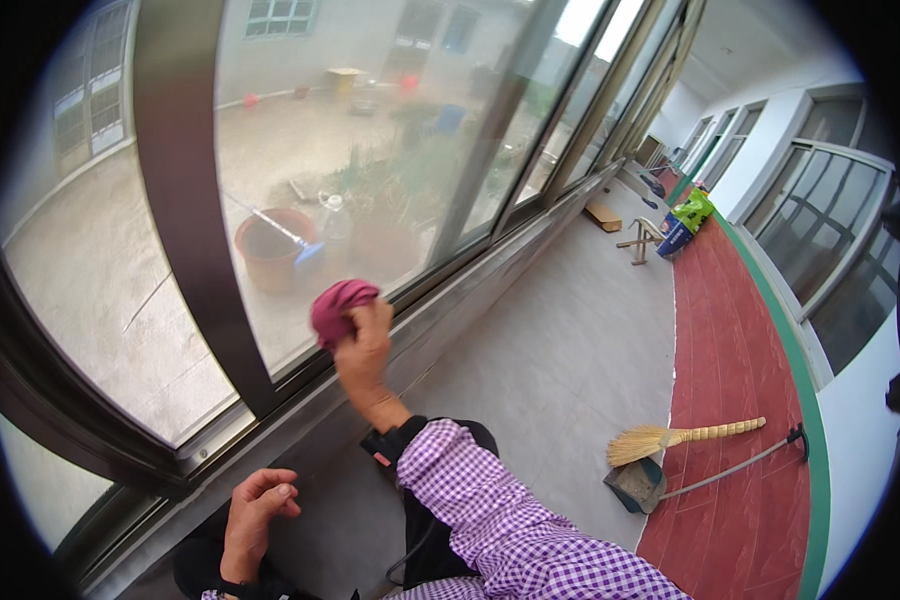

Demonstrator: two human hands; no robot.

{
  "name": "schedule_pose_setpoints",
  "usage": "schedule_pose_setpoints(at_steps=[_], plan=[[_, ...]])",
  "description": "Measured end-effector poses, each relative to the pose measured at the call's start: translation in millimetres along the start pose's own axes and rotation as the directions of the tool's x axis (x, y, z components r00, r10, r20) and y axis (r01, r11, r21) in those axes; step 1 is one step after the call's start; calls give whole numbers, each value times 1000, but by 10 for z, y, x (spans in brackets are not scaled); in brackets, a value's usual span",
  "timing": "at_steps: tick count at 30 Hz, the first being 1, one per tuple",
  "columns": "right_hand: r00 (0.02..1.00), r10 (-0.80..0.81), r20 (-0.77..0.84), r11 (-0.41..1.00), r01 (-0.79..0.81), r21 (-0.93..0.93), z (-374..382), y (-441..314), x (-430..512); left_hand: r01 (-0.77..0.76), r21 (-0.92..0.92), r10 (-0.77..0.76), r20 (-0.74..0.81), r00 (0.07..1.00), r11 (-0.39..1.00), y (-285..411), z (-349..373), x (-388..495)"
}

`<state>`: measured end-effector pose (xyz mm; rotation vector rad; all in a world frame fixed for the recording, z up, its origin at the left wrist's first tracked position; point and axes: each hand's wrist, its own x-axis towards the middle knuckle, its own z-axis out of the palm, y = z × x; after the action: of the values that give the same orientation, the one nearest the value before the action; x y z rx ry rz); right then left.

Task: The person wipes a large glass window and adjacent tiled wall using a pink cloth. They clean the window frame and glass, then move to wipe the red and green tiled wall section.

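A crumpled dark red cloth (339, 309) is bunched in my right hand (366, 346), which presses it near the lower edge of a sliding window pane (390, 150). The glass looks hazy. A dark metal window frame (187, 187) runs down to the left of that pane. Lower left, my left hand (255, 517) is held near the sill with its fingers loosely curled, and nothing shows in it.
A straw broom (690, 436) and a long-handled dustpan (637, 484) lie on the floor at right. Farther along are a small wooden stool (641, 238), a cardboard box (603, 217) and a green and blue bag (685, 221). Beyond the glass stands a large pot (270, 262).
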<state>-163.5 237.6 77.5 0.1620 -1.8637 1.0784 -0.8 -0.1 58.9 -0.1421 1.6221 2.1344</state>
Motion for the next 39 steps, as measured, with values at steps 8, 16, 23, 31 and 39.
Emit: schedule_pose_setpoints(at_steps=[8, 16, 23, 31, 39], plan=[[757, 632, 162, 495, -556, 667, -23, 175, -23, 23, -76, -25, -31, 999, 997, -22, -109, 2], [829, 458, 322, 742, -556, 374, 237, -317, -724, 68, -78, -84, -218, 972, 995, -114, -114, 201], [595, 364, 717, 188, -801, 569, -242, -423, -290, 25, 28, -16, -265, 964, 999, -273, -162, 325], [712, 570, 410, 541, -701, 465, -12, -230, -401, 52, 69, -32, -265, 964, 996, -261, -100, 273], [590, 478, 650, 380, -807, 452, 40, -824, -818, -7, 14, 11, -288, 957, 1000, -262, -393, 30]])
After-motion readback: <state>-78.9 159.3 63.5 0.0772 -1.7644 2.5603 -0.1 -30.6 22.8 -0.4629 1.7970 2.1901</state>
